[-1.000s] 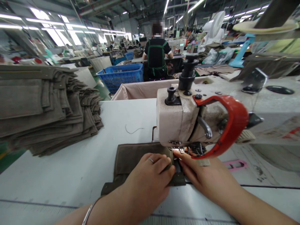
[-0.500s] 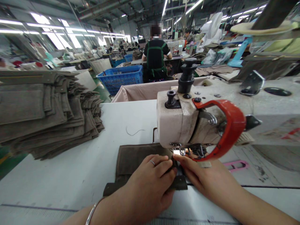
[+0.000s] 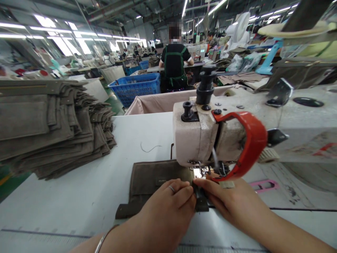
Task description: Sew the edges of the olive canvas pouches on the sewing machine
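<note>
- The olive-brown fabric panel (image 3: pixel 143 179) lies flat to the left of the sewing machine (image 3: pixel 188 140), its right edge reaching in beneath the machine's head, beside the presser foot (image 3: pixel 204 171).
- A small dark label (image 3: pixel 161 181) shows on the panel, left of the machine, partly behind my knuckles.
- A narrow fabric strip (image 3: pixel 127 211) runs along the panel's near side, in front of the machine.
- My left hand (image 3: pixel 172 200) rests on the panel just in front of the machine's head, fingers bent and close together, bearing down on the cloth; whether it also pinches a fold, I cannot tell.
- I wear a silver ring (image 3: pixel 171 188) on that hand and a bracelet (image 3: pixel 104 237) at the wrist.
- My right hand (image 3: pixel 223 195) is under the machine's red guard (image 3: pixel 256 140), forefinger stretched to the panel's right edge, near my left fingertips; its thumb's grip is hidden, so I cannot tell whether it grasps.
- A loose thread (image 3: pixel 150 149) lies on the white tabletop (image 3: pixel 79 196), left of the machine.
- Well to the machine's left sits a tall stack of olive-brown fabric pieces (image 3: pixel 52 126).
- A pink slotted piece (image 3: pixel 264 185) lies beneath the machine's arm.
- Beyond the machine are a blue plastic crate (image 3: pixel 137 89) and a seated co-worker (image 3: pixel 175 66), back towards me.
</note>
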The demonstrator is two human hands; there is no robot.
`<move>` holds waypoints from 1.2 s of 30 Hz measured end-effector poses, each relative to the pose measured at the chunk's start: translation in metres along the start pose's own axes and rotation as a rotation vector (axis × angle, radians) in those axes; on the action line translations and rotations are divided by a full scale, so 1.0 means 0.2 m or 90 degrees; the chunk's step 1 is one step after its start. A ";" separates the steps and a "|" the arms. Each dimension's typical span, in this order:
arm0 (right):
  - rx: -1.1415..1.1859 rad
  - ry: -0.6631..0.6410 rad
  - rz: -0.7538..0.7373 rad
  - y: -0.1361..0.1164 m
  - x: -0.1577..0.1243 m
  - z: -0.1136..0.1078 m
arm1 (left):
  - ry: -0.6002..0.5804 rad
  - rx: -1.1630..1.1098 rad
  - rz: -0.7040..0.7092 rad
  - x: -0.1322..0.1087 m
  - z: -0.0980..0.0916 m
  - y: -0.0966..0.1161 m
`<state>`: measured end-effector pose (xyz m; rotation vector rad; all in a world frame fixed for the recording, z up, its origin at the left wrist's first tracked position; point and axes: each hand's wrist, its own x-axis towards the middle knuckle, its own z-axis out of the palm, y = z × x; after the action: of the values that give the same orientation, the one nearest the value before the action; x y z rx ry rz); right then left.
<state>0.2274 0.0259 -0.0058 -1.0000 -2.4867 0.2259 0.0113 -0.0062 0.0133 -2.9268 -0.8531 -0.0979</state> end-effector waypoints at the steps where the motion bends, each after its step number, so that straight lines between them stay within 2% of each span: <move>1: 0.001 0.001 0.001 0.00 0.00 0.00 | -0.011 0.006 0.007 0.00 0.01 -0.01; 8: -0.049 0.017 0.005 0.00 -0.01 0.02 | -0.034 0.066 0.004 0.03 0.04 -0.04; 13: -0.074 0.021 0.001 0.00 0.00 0.02 | -0.024 0.101 0.002 0.05 0.06 -0.06; 17: -0.047 0.022 0.000 0.01 0.00 0.02 | 0.034 0.041 -0.027 0.05 0.04 -0.08; 21: 0.019 0.007 0.025 0.03 0.00 -0.01 | 0.111 -0.101 -0.164 0.04 0.03 -0.08; 23: 0.042 -0.001 0.042 0.03 -0.01 -0.03 | 0.141 -0.132 -0.199 0.04 0.03 -0.07; 28: 0.050 -0.025 0.068 0.02 0.00 -0.03 | 0.222 -0.133 -0.200 0.06 0.04 -0.05; 33: 0.049 -0.075 0.061 0.02 0.00 -0.03 | 0.243 -0.157 -0.189 0.07 0.05 -0.05; 36: 0.053 -0.054 0.054 0.02 -0.01 -0.02 | 0.240 -0.208 -0.180 0.06 0.08 -0.06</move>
<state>0.2327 0.0272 -0.0030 -1.0831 -2.4897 0.4028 0.0162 0.0123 0.0003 -2.8888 -1.2706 -0.8522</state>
